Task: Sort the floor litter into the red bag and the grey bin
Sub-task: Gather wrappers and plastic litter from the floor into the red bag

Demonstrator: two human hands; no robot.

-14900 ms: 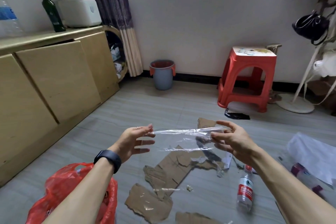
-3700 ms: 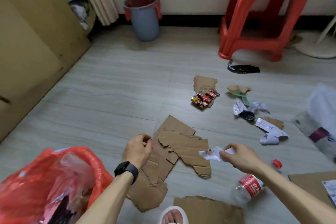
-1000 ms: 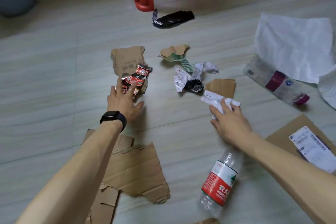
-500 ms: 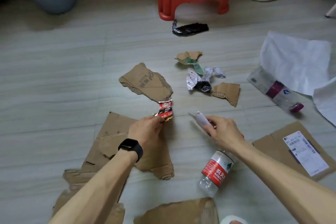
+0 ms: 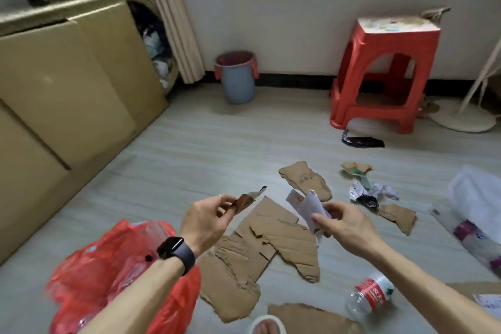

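Pinching crinkled foil wrapper [image 5: 247,199], left hand [image 5: 206,221]; creased white paper [image 5: 309,205], right hand [image 5: 345,222].

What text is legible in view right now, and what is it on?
No text reads clearly.
Water bottle, red label: white characters, too blurred.
Torn cardboard piece: dark print, illegible.
Shipping label at bottom right: too small.

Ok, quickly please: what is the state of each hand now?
Left hand: pinches a snack wrapper.
Right hand: grips crumpled white paper.
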